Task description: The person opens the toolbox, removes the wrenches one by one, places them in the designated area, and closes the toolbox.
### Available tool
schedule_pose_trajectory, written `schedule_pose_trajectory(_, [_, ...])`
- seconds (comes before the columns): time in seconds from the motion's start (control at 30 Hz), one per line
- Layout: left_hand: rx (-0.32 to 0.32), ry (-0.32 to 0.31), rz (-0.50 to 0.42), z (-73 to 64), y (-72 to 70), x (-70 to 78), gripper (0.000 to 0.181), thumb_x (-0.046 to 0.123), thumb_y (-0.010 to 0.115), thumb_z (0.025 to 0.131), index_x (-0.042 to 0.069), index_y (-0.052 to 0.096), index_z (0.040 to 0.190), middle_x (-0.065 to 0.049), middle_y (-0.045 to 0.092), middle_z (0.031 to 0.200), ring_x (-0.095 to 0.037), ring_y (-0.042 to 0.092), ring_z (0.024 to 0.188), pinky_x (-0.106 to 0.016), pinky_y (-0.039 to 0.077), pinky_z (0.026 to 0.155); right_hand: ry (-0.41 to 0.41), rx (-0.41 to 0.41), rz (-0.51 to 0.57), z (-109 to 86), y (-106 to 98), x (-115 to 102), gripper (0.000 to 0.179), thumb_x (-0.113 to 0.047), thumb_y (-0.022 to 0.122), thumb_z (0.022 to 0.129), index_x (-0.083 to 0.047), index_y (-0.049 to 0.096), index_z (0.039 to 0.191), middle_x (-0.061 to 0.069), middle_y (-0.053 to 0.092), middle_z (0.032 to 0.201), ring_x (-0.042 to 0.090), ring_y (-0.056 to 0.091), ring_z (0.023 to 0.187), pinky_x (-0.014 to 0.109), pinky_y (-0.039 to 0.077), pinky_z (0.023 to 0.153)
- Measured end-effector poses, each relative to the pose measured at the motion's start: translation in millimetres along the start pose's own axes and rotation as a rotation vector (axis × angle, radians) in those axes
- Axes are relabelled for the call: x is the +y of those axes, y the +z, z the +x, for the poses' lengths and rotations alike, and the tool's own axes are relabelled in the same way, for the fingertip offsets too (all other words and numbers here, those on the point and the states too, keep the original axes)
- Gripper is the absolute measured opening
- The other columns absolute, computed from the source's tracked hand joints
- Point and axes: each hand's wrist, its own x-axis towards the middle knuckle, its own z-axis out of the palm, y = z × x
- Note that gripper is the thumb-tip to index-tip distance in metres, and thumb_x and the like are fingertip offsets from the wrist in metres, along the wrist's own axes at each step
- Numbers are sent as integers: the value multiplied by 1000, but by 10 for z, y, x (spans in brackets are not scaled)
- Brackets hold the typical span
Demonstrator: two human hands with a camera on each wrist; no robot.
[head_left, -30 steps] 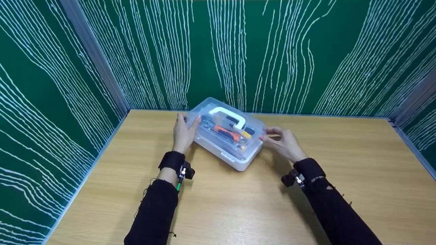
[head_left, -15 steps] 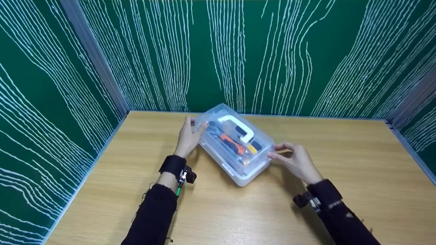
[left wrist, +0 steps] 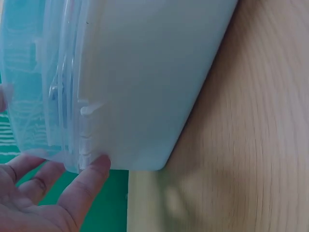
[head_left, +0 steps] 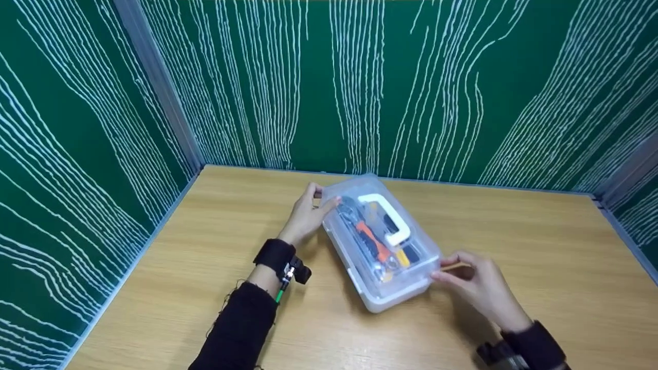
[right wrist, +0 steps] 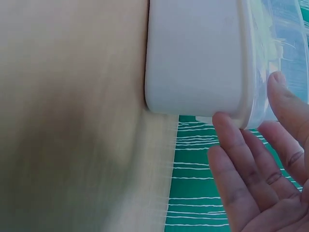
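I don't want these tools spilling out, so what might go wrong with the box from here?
The right hand seems to touch the box only with its fingertips at one end, so they might slip off.
The left hand grips a corner of the clear lid; I cannot tell whether the lid is fastened, so it might pop up.
The orange-and-black tool inside could slide if the box tips.

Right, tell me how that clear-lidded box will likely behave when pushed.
The box looks stiff: its walls show no bend near the fingers. Broad and low, it should slide rather than tip. The orange tool inside may shift.
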Motion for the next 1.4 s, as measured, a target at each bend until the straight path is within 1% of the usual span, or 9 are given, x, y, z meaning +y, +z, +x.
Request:
schedule_pose_trajectory(0.17, [-59,22,-8,-35,123,57,42,48,66,106,17,51,129,-14,56,149,-33,58,134,-49,53,112,39,19,-23,-251,-35,-22,17,-11,89,87,-10,77,97,6,80,97,1,72,79,19,61,72])
schedule_pose_trajectory(0.37, [-135,33,-41,-103,241,120,40,47,65,106,18,52,130,-11,58,147,-30,63,125,-45,57,106,94,39,-6,-544,-47,-95,18,-6,91,82,-11,76,91,3,79,90,2,73,78,18,63,72])
schedule_pose_trajectory(0.5, [-154,49,-46,-162,300,140,40,49,63,107,19,53,131,-10,58,147,-30,62,128,-47,56,108,208,-19,22,-662,-56,-173,19,-12,92,83,-10,76,93,3,79,93,5,74,81,19,64,75])
schedule_pose_trajectory(0.6, [-163,57,-44,-219,330,144,39,49,62,108,21,53,134,-11,57,150,-31,60,132,-49,54,112,256,-86,10,-722,-65,-224,23,-22,93,83,-12,76,94,1,78,95,5,74,84,19,63,78])
schedule_pose_trajectory(0.73, [-172,42,-52,-309,363,138,37,48,60,109,25,54,137,-9,55,153,-31,61,131,-48,55,110,217,-160,44,-804,-58,-282,29,-27,94,81,-9,74,92,4,77,95,6,74,85,21,65,79])
schedule_pose_trajectory(0.9, [-193,34,-87,-395,415,130,36,46,59,109,25,54,138,-8,54,154,-29,64,123,-42,61,95,159,-221,87,-921,-59,-316,31,-29,93,84,-9,71,91,3,75,93,5,74,86,21,65,80])
schedule_pose_trajectory(1.03, [-218,53,-102,-428,474,163,34,44,59,110,25,54,138,-9,54,153,-30,66,122,-40,62,91,151,-229,102,-1035,-60,-318,32,-29,93,84,-8,69,91,2,75,93,5,75,86,23,66,80])
schedule_pose_trajectory(1.2, [-233,45,-94,-441,521,220,31,43,59,110,27,54,136,-7,57,151,-28,66,120,-40,62,93,151,-200,88,-1128,-40,-343,30,-28,92,85,-9,70,90,-1,76,90,4,76,84,24,66,79])
schedule_pose_trajectory(1.4, [-247,47,-91,-400,557,257,30,45,59,110,26,54,133,-7,56,150,-27,67,119,-40,63,92,213,-213,57,-1125,-55,-387,32,-34,92,85,-10,71,92,-2,76,92,4,76,87,28,67,82])
